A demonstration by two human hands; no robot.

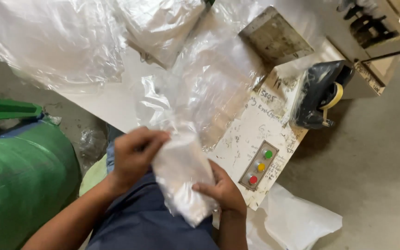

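Seen from above, a person's left hand (135,155) pinches the top of a clear plastic bag (181,178) holding something white, fingers curled tight on the film; the right hand (223,187) grips the bag's lower edge at four o'clock, fingers closed around it; the bag sits low and centre, over the lap; at one o'clock a scribbled white table (255,125) carries a panel of green, yellow and red buttons (259,165); a green sack (19,180) lies at nine o'clock.
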